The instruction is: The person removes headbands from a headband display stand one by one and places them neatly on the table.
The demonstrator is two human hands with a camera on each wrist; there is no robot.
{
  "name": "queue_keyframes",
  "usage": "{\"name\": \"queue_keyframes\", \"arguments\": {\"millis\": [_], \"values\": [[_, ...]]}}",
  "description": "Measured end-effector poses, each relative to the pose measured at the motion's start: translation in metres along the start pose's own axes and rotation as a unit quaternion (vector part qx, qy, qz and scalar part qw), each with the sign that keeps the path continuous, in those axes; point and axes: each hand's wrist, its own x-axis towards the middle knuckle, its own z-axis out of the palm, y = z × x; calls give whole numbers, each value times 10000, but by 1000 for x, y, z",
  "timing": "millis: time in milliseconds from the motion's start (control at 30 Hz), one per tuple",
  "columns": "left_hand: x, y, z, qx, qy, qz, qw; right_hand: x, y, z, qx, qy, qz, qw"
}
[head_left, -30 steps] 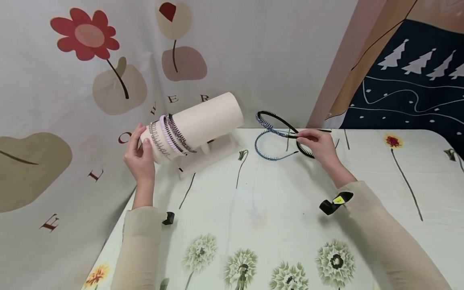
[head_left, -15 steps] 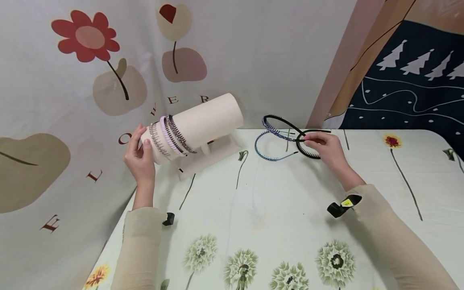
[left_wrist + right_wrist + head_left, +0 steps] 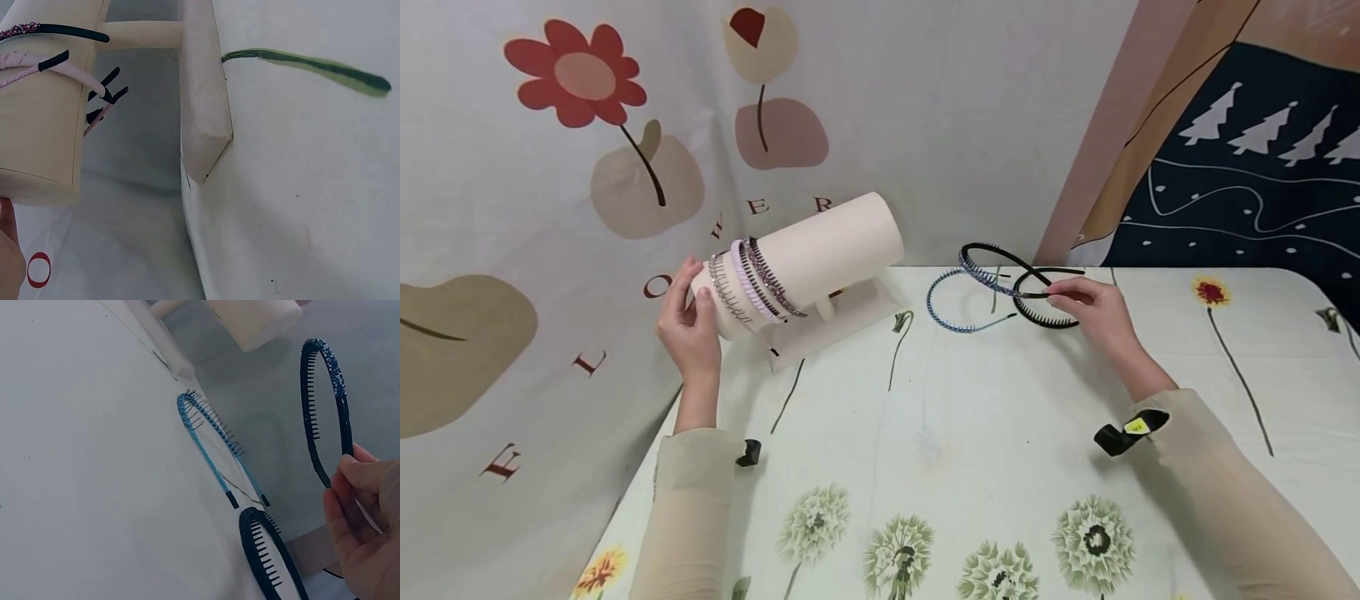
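In the head view my left hand (image 3: 688,333) holds the left end of a cream cylindrical headband stand (image 3: 827,246), thumb on the near side. Several headbands, among them a lilac one (image 3: 749,279), sit around its left half. My right hand (image 3: 1097,312) pinches a black headband with blue glitter (image 3: 337,369) near its end, raised above the table. Under it lie a blue toothed headband (image 3: 951,325) and a black toothed headband (image 3: 1048,323). The left wrist view shows the headband tips (image 3: 75,32) at the stand; only a sliver of the left hand appears there.
The stand's flat base (image 3: 835,329) rests on a floral-print tablecloth (image 3: 910,442). A patterned curtain (image 3: 970,108) hangs directly behind, and a dark panel with tree prints (image 3: 1247,192) is at the right.
My right hand has moved right and slightly toward me, carrying the glitter headband lower and away from the stand. The left hand and stand stay put.
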Motion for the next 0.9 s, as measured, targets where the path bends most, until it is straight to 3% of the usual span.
{"name": "queue_keyframes", "arguments": {"millis": [900], "values": [[0,-1,-1,-47,-81,-66,9999,-9,21,-27,-251,216,404,9986]]}}
